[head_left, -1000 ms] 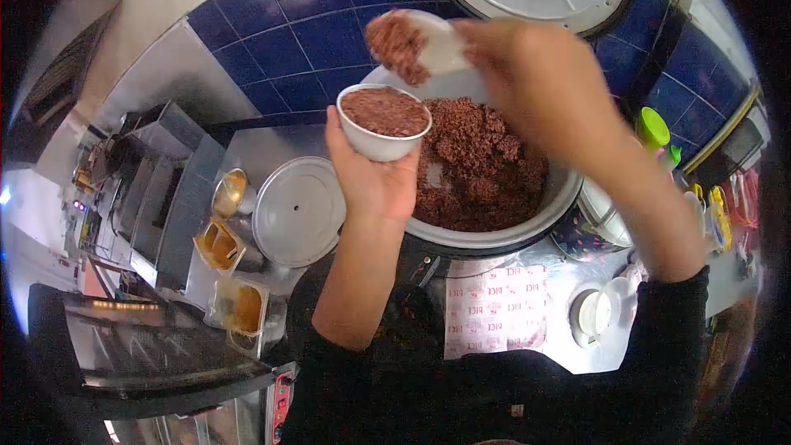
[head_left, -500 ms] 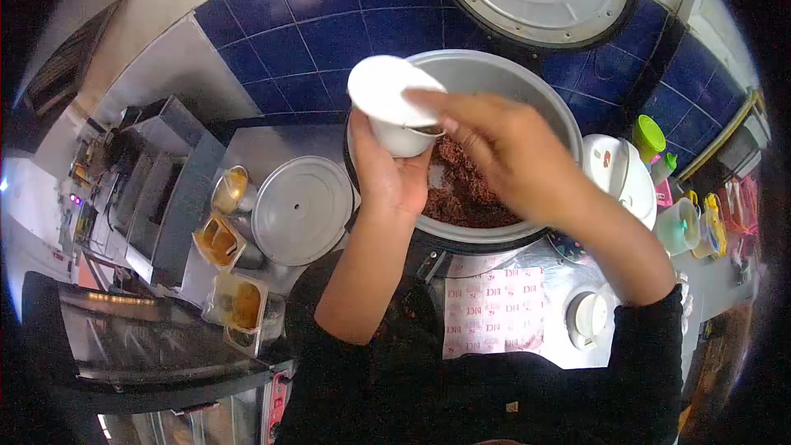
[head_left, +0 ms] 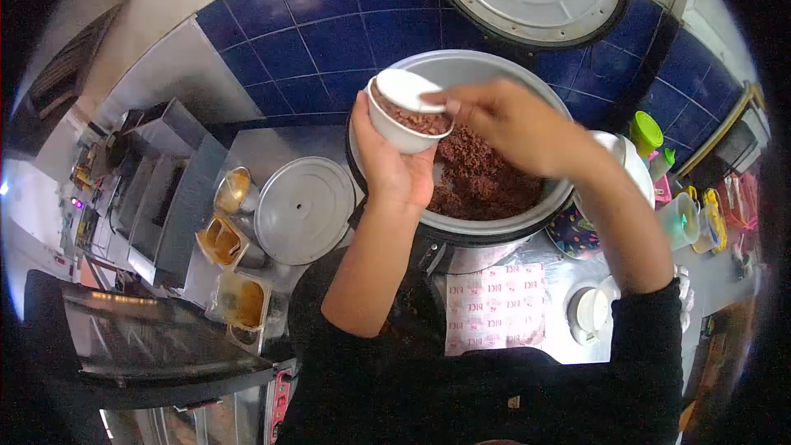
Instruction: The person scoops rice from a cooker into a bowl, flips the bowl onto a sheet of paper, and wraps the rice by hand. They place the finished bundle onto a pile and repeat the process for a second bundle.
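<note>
My left hand (head_left: 387, 161) cups a white bowl (head_left: 408, 142) from below, tilted over the left side of a large rice cooker (head_left: 461, 58). Reddish-brown rice (head_left: 422, 122) shows inside the bowl. My right hand (head_left: 527, 128) is closed on what looks like a white rice paddle (head_left: 404, 89), whose flat oval face lies over the bowl's far rim; its handle is hidden in my fingers. More reddish-brown rice (head_left: 486, 181) fills the bottom of the cooker beneath both hands.
The cooker's raised lid (head_left: 544, 0) leans against blue tiles. A round metal lid (head_left: 301, 213) and food containers (head_left: 243, 301) stand left. Printed paper (head_left: 494, 309) lies in front, beside a small white cup (head_left: 592, 311). Plastic cups (head_left: 647, 132) stand right.
The bowl has tipped toward me, so its rice shows. The paddle has shifted right and slightly down across the bowl's rim, with my right hand moving alongside.
</note>
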`<state>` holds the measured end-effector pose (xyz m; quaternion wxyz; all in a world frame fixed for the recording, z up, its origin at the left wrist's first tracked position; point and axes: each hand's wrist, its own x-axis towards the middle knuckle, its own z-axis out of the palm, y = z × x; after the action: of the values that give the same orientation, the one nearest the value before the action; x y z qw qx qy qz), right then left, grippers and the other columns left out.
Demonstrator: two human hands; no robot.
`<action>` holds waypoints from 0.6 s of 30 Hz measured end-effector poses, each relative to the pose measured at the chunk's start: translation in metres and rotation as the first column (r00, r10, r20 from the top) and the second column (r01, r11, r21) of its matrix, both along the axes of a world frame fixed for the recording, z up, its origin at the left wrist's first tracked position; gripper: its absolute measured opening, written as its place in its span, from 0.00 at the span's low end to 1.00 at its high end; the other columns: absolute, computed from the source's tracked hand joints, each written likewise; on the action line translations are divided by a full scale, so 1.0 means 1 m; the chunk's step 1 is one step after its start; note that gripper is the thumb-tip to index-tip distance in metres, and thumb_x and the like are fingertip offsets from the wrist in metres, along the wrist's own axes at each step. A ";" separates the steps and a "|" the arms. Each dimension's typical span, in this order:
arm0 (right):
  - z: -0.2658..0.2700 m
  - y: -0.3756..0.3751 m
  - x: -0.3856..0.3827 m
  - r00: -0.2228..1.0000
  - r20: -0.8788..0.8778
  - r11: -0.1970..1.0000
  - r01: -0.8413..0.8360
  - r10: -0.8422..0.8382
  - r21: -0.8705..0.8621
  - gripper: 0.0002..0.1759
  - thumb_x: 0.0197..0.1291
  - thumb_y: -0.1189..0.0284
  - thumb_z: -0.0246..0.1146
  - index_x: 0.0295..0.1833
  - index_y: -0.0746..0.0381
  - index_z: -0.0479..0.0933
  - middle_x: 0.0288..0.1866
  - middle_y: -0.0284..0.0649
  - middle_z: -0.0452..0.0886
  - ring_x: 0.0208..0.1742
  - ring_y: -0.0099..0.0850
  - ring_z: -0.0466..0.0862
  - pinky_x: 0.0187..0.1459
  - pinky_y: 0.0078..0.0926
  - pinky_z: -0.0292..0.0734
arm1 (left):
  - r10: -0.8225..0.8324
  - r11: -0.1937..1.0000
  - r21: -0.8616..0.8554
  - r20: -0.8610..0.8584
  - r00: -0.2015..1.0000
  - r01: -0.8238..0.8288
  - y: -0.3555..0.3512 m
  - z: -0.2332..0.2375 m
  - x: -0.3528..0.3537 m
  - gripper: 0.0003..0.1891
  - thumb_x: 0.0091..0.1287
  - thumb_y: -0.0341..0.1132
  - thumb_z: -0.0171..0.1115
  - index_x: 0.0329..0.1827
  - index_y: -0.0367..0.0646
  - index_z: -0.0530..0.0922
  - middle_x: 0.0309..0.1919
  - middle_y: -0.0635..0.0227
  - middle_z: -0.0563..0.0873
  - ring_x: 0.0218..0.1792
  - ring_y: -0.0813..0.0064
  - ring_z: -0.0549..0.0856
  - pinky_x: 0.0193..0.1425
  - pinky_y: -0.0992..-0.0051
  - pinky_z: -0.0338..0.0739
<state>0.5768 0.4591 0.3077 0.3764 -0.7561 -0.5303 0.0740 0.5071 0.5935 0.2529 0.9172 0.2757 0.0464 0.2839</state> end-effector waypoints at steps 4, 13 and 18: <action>-0.012 0.007 -0.009 0.999 0.052 0.995 -0.012 0.007 0.096 0.18 0.70 0.66 0.51 0.56 0.65 0.77 0.45 0.53 0.84 0.43 0.39 0.84 0.50 0.34 0.75 | 0.036 0.999 -0.003 -0.019 0.999 -0.036 0.004 -0.006 -0.003 0.28 0.71 0.57 0.38 0.63 0.47 0.67 0.58 0.62 0.74 0.60 0.62 0.75 0.61 0.52 0.72; -0.017 0.005 -0.033 0.998 0.056 0.979 0.018 -0.030 0.202 0.18 0.69 0.66 0.50 0.55 0.66 0.77 0.44 0.59 0.81 0.47 0.54 0.81 0.52 0.42 0.74 | 0.134 0.991 -0.016 0.027 0.991 -0.134 0.004 0.001 -0.005 0.27 0.73 0.56 0.36 0.62 0.46 0.69 0.59 0.63 0.75 0.62 0.64 0.73 0.67 0.58 0.68; 0.001 0.005 0.012 0.987 -0.073 0.976 0.154 -0.144 0.151 0.20 0.69 0.65 0.54 0.61 0.64 0.75 0.53 0.52 0.81 0.53 0.32 0.79 0.57 0.29 0.71 | 0.157 0.983 -0.103 0.049 0.986 -0.151 0.011 -0.001 0.003 0.27 0.72 0.56 0.36 0.63 0.46 0.68 0.60 0.60 0.73 0.62 0.63 0.73 0.68 0.55 0.67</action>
<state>0.5893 0.4642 0.3085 0.4551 -0.7592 -0.4645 0.0268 0.5105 0.6044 0.2523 0.9060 0.2174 0.0554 0.3591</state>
